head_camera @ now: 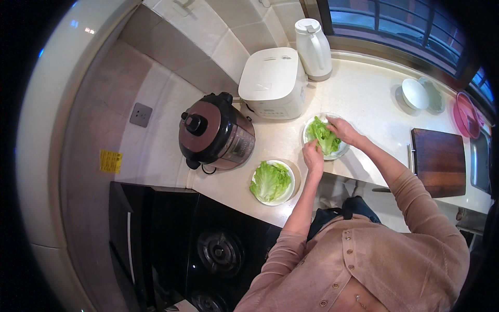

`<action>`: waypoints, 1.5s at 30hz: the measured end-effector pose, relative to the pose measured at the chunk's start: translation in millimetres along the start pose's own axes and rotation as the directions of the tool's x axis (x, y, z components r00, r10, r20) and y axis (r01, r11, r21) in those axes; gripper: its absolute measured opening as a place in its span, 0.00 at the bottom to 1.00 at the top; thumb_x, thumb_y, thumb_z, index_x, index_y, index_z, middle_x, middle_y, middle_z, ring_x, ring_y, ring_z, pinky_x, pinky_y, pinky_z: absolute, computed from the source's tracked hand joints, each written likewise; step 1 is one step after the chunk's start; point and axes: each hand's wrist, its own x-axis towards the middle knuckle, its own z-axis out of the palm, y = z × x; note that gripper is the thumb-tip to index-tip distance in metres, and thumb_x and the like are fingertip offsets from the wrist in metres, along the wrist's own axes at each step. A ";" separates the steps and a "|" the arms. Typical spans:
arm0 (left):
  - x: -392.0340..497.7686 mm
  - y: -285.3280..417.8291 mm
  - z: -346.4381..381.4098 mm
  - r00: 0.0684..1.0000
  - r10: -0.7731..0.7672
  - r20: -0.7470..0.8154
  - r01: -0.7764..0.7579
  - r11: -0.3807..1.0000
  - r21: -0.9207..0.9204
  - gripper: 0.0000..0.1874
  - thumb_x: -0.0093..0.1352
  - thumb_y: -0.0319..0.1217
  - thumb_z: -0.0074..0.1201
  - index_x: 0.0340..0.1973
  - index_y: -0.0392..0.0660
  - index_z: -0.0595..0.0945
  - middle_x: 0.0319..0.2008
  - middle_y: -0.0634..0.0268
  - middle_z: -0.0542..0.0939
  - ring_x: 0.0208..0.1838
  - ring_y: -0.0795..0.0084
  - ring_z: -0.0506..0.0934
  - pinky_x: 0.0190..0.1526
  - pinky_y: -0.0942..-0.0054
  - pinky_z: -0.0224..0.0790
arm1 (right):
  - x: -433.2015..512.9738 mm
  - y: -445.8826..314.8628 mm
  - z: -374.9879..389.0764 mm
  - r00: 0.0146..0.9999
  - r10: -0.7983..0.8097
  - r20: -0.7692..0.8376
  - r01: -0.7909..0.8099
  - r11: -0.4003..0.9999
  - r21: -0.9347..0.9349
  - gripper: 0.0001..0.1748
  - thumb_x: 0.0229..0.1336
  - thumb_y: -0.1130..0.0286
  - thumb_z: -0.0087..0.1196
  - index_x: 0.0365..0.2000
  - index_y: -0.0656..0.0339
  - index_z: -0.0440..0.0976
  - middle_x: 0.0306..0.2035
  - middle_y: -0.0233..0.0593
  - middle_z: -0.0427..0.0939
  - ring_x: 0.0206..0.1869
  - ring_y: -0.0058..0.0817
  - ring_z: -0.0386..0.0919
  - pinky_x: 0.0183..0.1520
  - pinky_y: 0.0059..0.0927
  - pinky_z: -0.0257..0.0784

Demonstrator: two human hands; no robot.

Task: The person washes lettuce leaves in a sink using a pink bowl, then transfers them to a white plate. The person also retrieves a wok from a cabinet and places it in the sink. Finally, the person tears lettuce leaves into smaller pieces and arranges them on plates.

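Both hands hold green lettuce leaves over a round, pale bowl on the counter. My left hand grips the lower left edge of the leaves, at the bowl's near rim. My right hand has its fingers on their upper right side. Partly hidden under the leaves and fingers is what lies in the bowl. Nearer the stove, a white plate bears more lettuce leaves, spread flat and reaching over its left rim.
A pressure cooker, a white rice cooker and a white jug stand along the wall. At the right are a white bowl, a wooden cutting board, a pink basin and a sink. A gas stove adjoins the counter.
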 end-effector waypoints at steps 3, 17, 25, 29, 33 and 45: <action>-8.6 1.5 -5.4 1.000 -0.020 0.024 0.020 1.000 0.007 0.17 0.60 0.20 0.57 0.46 0.38 0.82 0.43 0.50 0.79 0.49 0.50 0.76 0.53 0.60 0.68 | -1.3 6.8 4.2 0.999 0.009 0.042 -0.011 0.999 0.047 0.19 0.62 0.70 0.50 0.50 0.70 0.72 0.47 0.62 0.76 0.49 0.55 0.74 0.53 0.45 0.70; -96.2 -60.9 -196.1 0.980 -0.074 -0.186 0.153 0.878 0.455 0.18 0.58 0.26 0.64 0.45 0.39 0.82 0.45 0.53 0.79 0.50 0.51 0.75 0.52 0.54 0.65 | -21.1 -83.7 32.5 0.947 -0.281 -0.153 0.291 0.956 0.043 0.14 0.55 0.80 0.52 0.43 0.69 0.76 0.46 0.53 0.78 0.51 0.47 0.75 0.55 0.40 0.72; -90.4 -83.2 -211.5 0.920 -0.227 -0.320 0.231 0.973 -0.026 0.11 0.67 0.30 0.58 0.41 0.36 0.83 0.39 0.57 0.83 0.41 0.64 0.79 0.47 0.67 0.70 | -27.8 -145.7 81.1 0.904 -0.393 0.168 0.318 0.881 0.350 0.17 0.56 0.74 0.56 0.47 0.67 0.75 0.48 0.49 0.78 0.50 0.42 0.76 0.55 0.39 0.72; -77.2 -77.6 -237.2 0.834 -0.552 0.015 0.430 0.633 -0.644 0.11 0.74 0.30 0.50 0.45 0.36 0.80 0.38 0.65 0.82 0.40 0.80 0.78 0.45 0.81 0.69 | -21.2 -156.1 75.7 0.899 -0.195 0.391 -0.105 0.773 0.626 0.33 0.55 0.64 0.63 0.59 0.66 0.66 0.55 0.51 0.73 0.55 0.39 0.75 0.57 0.35 0.70; -63.7 -62.7 -232.7 0.840 -0.499 0.213 0.401 0.308 -0.863 0.12 0.75 0.31 0.49 0.47 0.36 0.78 0.42 0.62 0.81 0.44 0.76 0.78 0.49 0.76 0.70 | -13.9 -165.1 78.7 0.850 -0.111 0.516 -0.363 0.585 0.725 0.47 0.53 0.60 0.67 0.66 0.67 0.55 0.63 0.56 0.65 0.58 0.40 0.71 0.60 0.36 0.68; -34.4 -34.8 -189.9 0.755 -0.418 0.505 0.644 0.333 -0.689 0.17 0.67 0.23 0.59 0.51 0.35 0.77 0.46 0.59 0.81 0.45 0.74 0.80 0.45 0.76 0.74 | -12.5 -130.1 71.1 0.880 0.215 0.423 -0.471 0.512 0.719 0.14 0.45 0.78 0.70 0.35 0.62 0.79 0.33 0.32 0.82 0.37 0.18 0.77 0.42 0.22 0.73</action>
